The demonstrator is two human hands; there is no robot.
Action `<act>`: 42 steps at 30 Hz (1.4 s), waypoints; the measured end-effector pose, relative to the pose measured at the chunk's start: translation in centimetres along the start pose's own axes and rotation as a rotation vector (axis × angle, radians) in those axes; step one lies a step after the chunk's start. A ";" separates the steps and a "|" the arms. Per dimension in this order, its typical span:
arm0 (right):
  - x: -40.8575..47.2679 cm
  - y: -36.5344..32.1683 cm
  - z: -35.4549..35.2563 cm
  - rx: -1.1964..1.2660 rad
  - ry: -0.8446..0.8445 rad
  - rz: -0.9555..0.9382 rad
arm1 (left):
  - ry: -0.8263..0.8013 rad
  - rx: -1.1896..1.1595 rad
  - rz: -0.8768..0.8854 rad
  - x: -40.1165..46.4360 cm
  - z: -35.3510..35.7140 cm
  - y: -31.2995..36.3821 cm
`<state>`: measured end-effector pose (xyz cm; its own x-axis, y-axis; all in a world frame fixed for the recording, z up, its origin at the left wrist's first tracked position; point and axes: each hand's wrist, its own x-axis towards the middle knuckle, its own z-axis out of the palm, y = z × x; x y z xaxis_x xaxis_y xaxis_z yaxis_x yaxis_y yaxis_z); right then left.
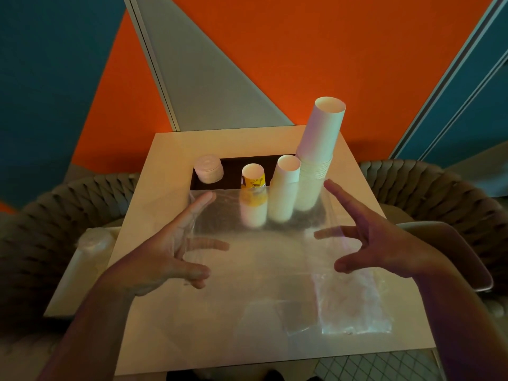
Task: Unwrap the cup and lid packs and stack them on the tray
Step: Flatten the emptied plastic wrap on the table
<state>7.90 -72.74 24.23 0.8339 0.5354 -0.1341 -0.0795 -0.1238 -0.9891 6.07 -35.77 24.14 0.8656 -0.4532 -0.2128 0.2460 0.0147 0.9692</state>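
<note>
Both hands, left hand [176, 243] and right hand [376, 237], fingers spread, stretched the clear wrapper [261, 215] sideways before the tray [233, 163].

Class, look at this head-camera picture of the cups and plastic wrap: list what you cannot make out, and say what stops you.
- Lower parts of the cup stacks, head view: veiled by the clear plastic sheet held between the left hand and right hand.
- Near part of the dark tray: behind the same sheet.
- Print on the yellow cup: too small.
- Bundle at the left table edge: blurred, contents unclear.
</note>
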 end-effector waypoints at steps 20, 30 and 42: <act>2.2 7.5 9.4 1.021 0.706 0.067 | 0.120 -0.064 0.110 3.5 5.2 -5.7; -2.7 9.0 -2.5 0.617 0.190 0.366 | 0.113 -0.106 -0.145 9.6 6.8 -8.7; -1.9 13.6 -7.4 0.029 0.558 0.510 | 0.071 0.142 -0.273 19.9 14.2 -13.2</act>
<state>9.23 -81.61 11.46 0.8422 -0.0854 -0.5324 -0.5372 -0.2165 -0.8152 13.89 -57.61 8.83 0.8053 -0.3600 -0.4711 0.4145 -0.2262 0.8815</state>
